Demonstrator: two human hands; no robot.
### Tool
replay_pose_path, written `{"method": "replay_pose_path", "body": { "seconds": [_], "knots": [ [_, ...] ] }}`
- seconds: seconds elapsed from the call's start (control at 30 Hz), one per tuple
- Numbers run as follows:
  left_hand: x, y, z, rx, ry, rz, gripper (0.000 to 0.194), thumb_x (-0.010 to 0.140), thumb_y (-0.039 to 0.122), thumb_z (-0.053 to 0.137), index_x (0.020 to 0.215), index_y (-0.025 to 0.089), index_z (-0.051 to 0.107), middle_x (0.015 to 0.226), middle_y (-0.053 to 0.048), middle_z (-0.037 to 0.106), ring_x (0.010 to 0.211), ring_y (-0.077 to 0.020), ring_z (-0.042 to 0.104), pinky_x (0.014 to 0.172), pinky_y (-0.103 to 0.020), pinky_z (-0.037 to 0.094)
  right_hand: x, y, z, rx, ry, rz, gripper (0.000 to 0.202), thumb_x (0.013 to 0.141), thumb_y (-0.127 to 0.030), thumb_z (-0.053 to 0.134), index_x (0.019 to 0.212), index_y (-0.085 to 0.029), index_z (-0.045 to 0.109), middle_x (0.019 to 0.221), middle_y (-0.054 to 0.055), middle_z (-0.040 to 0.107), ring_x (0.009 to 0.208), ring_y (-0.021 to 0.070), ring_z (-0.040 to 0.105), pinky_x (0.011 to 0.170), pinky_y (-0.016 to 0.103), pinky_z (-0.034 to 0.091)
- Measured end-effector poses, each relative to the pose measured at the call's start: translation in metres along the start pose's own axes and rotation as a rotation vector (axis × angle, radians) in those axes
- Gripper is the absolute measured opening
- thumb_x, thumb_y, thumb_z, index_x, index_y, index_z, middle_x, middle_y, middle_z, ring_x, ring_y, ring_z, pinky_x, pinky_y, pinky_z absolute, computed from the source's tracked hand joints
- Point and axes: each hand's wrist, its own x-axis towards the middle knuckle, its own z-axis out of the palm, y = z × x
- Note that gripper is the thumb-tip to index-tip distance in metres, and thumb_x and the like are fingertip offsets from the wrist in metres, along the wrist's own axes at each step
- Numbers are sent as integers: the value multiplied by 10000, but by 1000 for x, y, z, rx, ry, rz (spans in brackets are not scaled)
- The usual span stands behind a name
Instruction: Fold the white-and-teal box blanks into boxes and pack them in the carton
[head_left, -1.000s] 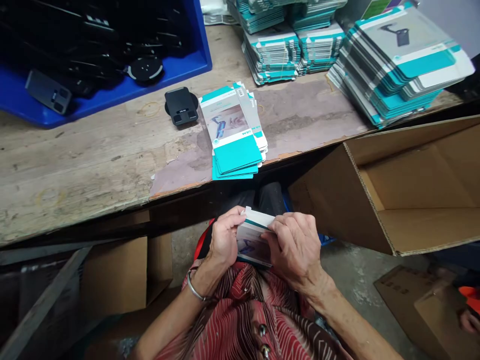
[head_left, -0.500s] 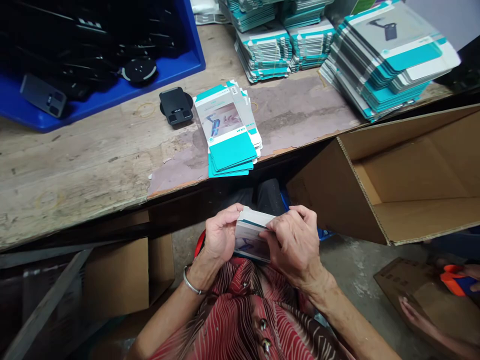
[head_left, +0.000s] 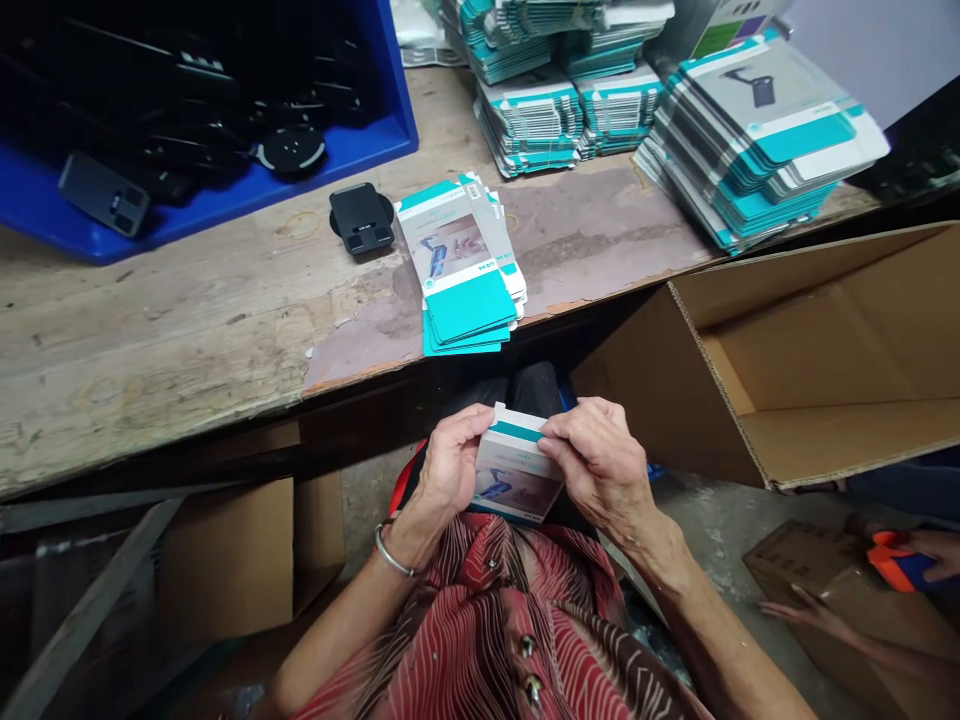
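In front of my lap, a small white and teal printed carton (head_left: 517, 470) is held between both hands. My left hand (head_left: 452, 458) grips its upper left edge, thumb near the top corner. My right hand (head_left: 601, 455) pinches the upper right corner at the top flap. The carton's front shows a picture of a device; whether anything is inside is hidden. Beyond my hands, a pile of flattened cartons (head_left: 469, 310) lies at the bench edge. To its left sits a black folding phone stand (head_left: 361, 218).
A blue bin (head_left: 409, 120) of black stands is at the bench's left. Stacks of flattened cartons (head_left: 536, 125) stand at the back, with another tall stack (head_left: 795, 130) at right. An open cardboard box (head_left: 675, 370) is at my right. A co-worker's hands (head_left: 814, 610) work over a taped box.
The carton's front has tilted more into view, and its teal top band now shows. My right fingers have shifted from across the carton's front to its upper right corner.
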Motion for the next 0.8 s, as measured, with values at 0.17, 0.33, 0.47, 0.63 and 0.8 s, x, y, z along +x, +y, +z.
{"method": "replay_pose_path", "body": {
  "seconds": [0.17,0.33,0.47,0.63,0.8],
  "knots": [
    [-7,1,-4,-20,-29,31,187,623,307,723,661,135,660,599,18,545,575,-102,460,586,-243,357,3,-7,-4,-11,-11,-51,140,881,-113,507,809,-205,584,691,-13,644,630,131,545,908,420,397],
    [-19,-2,-7,21,-23,111,224,616,332,753,637,132,653,574,27,519,557,-91,428,573,-241,331,-1,-19,-13,-45,-41,-149,153,818,-61,539,871,-196,590,740,-1,676,646,139,561,936,454,403],
    [-33,-4,-14,37,-59,146,259,631,370,762,648,131,664,601,12,561,567,-97,447,579,-245,333,-15,-34,-18,-43,-68,-192,249,828,-51,502,1007,-200,593,846,23,704,738,160,606,979,503,391],
    [-43,-8,-16,34,-64,168,288,626,392,774,644,121,676,609,-3,598,575,-100,482,586,-236,354,-36,-47,-21,152,112,-15,363,822,-111,611,1162,-236,602,1121,74,689,1030,219,634,993,464,447],
    [-27,-5,-1,-84,37,288,285,632,389,789,653,137,658,592,28,596,530,-67,489,555,-197,378,-27,-27,-26,624,379,323,327,778,-204,700,1103,-226,665,1155,92,673,1020,242,649,944,440,507]
  ]
}}
